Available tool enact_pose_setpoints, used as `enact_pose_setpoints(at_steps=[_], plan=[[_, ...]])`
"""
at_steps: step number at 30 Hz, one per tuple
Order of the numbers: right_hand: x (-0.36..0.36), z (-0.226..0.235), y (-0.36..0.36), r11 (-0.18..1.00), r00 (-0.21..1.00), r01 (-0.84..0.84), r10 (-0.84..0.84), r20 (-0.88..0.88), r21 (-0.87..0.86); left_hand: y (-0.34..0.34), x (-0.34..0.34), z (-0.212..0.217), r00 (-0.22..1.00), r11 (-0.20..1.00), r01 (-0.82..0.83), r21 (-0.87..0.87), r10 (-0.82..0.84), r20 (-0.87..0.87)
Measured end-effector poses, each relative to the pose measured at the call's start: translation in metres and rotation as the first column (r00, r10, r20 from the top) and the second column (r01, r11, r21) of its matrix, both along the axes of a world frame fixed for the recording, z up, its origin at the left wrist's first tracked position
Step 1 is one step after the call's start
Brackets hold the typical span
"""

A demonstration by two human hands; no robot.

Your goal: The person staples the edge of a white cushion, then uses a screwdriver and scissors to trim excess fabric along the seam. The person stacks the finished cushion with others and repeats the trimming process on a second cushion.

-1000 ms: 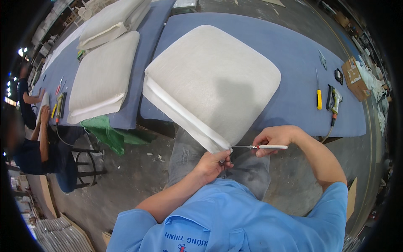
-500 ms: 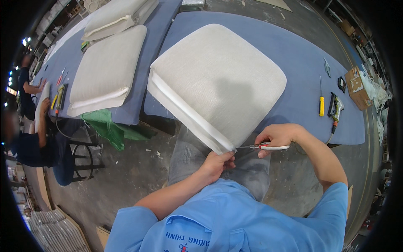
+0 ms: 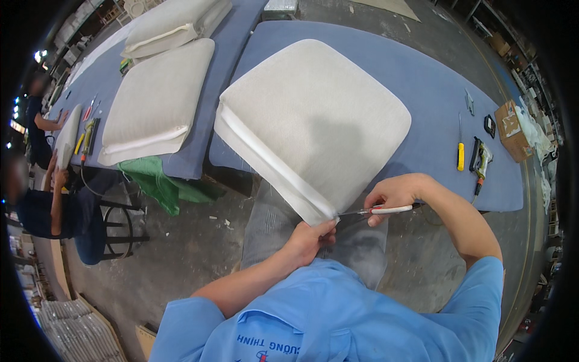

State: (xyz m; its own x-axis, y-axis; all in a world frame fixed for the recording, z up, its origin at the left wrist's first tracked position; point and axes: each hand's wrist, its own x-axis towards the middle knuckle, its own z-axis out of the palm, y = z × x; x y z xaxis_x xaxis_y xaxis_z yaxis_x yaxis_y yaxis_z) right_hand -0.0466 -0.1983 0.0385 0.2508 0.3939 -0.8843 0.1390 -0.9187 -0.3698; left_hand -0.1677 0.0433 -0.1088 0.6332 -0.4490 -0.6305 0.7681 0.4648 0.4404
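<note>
1. A worker in a blue shirt stands at a blue-covered table (image 3: 422,78), both hands at the near corner of a big off-white seat cushion (image 3: 319,120) that overhangs the table edge toward the person.

2. Left hand (image 3: 310,238) is closed, pinching the cushion's near corner from below; fingers curl on the fabric right at the seam tip.

3. Right hand (image 3: 392,196) is closed round a slim white-handled cutting tool w/ red trim (image 3: 377,210). Can't tell if it's scissors or a thread snip.

4. Key relation: tool lies roughly level, long axis running left-right, metal tip pointing toward the person's left and meeting the cushion corner just beside the left hand's fingertips. The corner sits between the two hands; left hand touches it, right hand reaches it only via the tool.

5. Cushion's piped side seam runs diagonally from the corner up and left along the edge facing the camera; the rest of the cushion rests flat on the table.

6. Containers: an open cardboard box (image 3: 512,130) at the table's far right; contents too small to make out.

7. Nearby on the table, right side: a yellow-handled knife (image 3: 461,154) and a green-yellow power tool (image 3: 480,160), well apart from the hands.

8. A second cushion (image 3: 154,99) lies on the next table to the left, green cloth (image 3: 157,181) hanging below it. Another person in dark clothes (image 3: 48,211) sits at far left.
</note>
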Motion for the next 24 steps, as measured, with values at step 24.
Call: enact_pose_setpoints(at_steps=[24], plan=[[-0.184, -0.044, 0.001, 0.302, 0.527, 0.798, -0.770, -0.360, 0.522, 0.000, 0.029, 0.037, 0.991, 0.968, 0.104, 0.227, -0.119, 0.056]])
